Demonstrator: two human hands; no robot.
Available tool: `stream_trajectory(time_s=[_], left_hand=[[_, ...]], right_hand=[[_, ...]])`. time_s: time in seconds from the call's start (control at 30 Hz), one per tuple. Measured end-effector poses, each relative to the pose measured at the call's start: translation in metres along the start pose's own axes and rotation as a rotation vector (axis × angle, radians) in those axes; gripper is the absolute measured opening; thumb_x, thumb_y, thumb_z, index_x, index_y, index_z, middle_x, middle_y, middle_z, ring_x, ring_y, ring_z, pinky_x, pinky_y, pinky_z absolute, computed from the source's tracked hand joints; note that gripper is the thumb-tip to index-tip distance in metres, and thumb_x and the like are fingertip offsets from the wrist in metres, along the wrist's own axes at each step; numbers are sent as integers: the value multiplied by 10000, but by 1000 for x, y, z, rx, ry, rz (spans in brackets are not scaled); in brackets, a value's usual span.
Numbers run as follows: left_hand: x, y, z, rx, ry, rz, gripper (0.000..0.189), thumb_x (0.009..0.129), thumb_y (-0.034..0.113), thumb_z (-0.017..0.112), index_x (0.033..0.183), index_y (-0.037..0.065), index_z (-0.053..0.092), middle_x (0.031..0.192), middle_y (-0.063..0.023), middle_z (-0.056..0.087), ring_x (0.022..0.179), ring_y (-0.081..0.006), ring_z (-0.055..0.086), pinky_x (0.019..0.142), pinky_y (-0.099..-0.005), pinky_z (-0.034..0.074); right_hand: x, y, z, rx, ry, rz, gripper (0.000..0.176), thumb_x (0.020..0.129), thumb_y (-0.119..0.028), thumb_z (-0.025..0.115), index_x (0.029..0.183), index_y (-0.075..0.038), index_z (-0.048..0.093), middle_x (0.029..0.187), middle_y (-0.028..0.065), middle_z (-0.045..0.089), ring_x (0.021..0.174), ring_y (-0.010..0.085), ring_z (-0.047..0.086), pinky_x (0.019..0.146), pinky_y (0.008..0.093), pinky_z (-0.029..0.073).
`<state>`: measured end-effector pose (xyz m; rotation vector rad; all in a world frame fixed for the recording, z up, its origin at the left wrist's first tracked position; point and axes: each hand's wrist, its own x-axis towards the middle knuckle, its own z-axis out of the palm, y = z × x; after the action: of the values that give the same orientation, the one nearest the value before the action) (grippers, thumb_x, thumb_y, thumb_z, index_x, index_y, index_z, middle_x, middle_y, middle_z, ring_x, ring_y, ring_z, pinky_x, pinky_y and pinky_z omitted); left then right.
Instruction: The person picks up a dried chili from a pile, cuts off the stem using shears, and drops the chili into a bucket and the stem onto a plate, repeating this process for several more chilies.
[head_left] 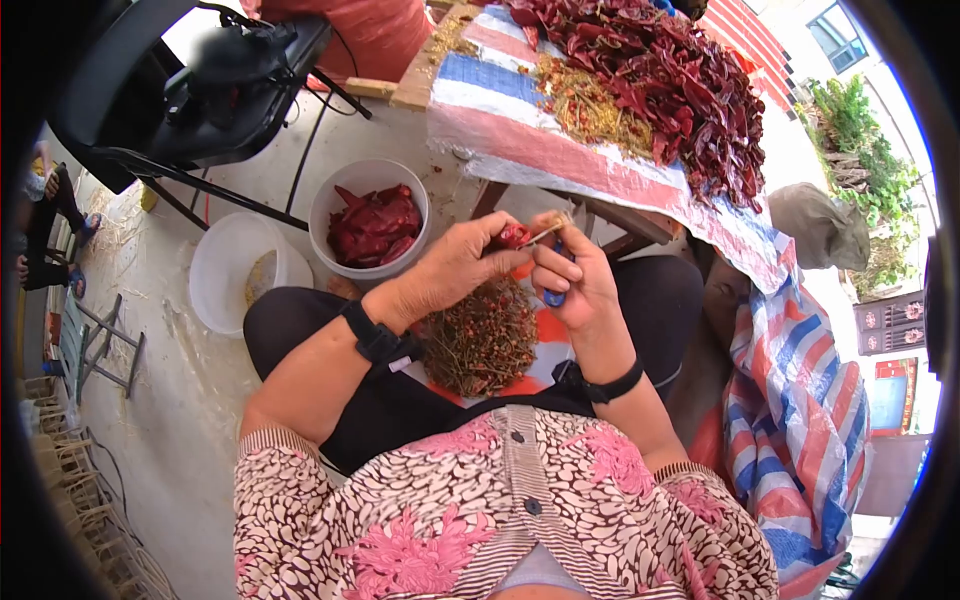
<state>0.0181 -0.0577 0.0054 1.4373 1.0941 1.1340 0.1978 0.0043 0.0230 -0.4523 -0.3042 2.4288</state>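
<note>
My left hand (455, 262) is closed on a dried red chili pepper (513, 237), held up in front of my lap. Close beside it, my right hand (580, 275) wraps round a small tool with a blue handle (554, 297). The pepper's pale stem end (548, 232) lies at my right thumb and fingertips. Fingers hide most of the tool, so its exact kind cannot be told. Below both hands, a heap of stems and chili scraps (482, 340) sits on a red-and-white surface between my legs.
A white bucket (318, 225) of red chili pieces stands at left, beside a translucent bucket (205, 275) with some yellowish bits. Dried chilies (650, 80) and seeds cover a striped sheet (560, 150) on a table ahead. A black chair (240, 130) stands front left; a person (60, 205) is at far left.
</note>
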Motion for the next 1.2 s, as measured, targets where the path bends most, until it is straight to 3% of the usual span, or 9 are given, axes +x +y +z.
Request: stream_trajectory(time_s=[0.27,0.33,0.4,0.47,0.53,0.6,0.73,1.07,1.2], left_hand=[[-5,-3,-18,-87,-11,-106,414,924,212,587,1273,45,438,978,0,517,871,-78,484,781,-246,437],[1,-16,-28,60,113,-167,362,927,181,507,1260,42,476,966,-40,550,870,-130,533,777,-280,457],[10,-62,-45,400,259,-138,359,913,174,520,1246,41,501,977,-77,583,890,-187,579,787,-320,475],[6,-64,-58,953,311,-215,276,863,125,526,1127,52,564,1025,-187,619,946,-367,596,834,-424,485],[3,-88,-76,1297,289,-305,298,845,158,564,1131,73,568,1031,-180,622,967,-356,600,829,-447,489],[-3,-75,-72,1360,434,-331,294,820,181,596,1096,83,575,1046,-176,623,984,-360,594,821,-468,488],[-3,-68,-68,1243,187,-347,319,811,216,621,1090,69,572,1069,-194,616,993,-381,603,820,-488,492],[0,-49,-55,1138,-223,-543,387,823,267,646,1154,80,571,1081,-176,623,1027,-351,609,851,-460,493],[-1,-49,-53,1120,-288,-496,319,823,255,655,1071,59,611,1029,-167,657,981,-353,637,818,-463,512]], right_hand=[[-28,0,-16,-573,107,-5,68,961,-153,537,963,-85,536,707,-2,501,480,36,407,399,193,307],[-16,17,-65,-1496,-49,-208,132,889,-102,579,1010,-50,563,744,41,569,717,185,607,630,322,487],[-25,39,-97,-2296,218,-258,201,840,-63,565,1040,-47,579,807,114,619,897,335,621,808,423,486],[-21,51,-130,-2312,142,-276,228,814,-86,558,1038,-63,592,889,188,646,927,402,613,812,486,483],[-15,53,-111,-2386,244,201,233,822,-155,562,1050,-137,606,956,170,665,960,367,625,774,493,485],[-12,53,-119,-2390,155,232,227,838,-202,548,1049,-132,597,918,175,666,937,364,636,754,500,486],[-27,43,-108,-2431,82,-41,207,871,-201,521,1027,-86,596,913,224,657,916,375,640,733,505,493],[11,-154,-32,-1953,758,-901,253,854,-249,621,1035,-82,680,959,166,683,924,306,654,792,370,496],[51,-248,-42,-2045,1100,-658,343,837,-336,630,1053,-76,682,1089,181,660,1021,332,635,858,417,486]])
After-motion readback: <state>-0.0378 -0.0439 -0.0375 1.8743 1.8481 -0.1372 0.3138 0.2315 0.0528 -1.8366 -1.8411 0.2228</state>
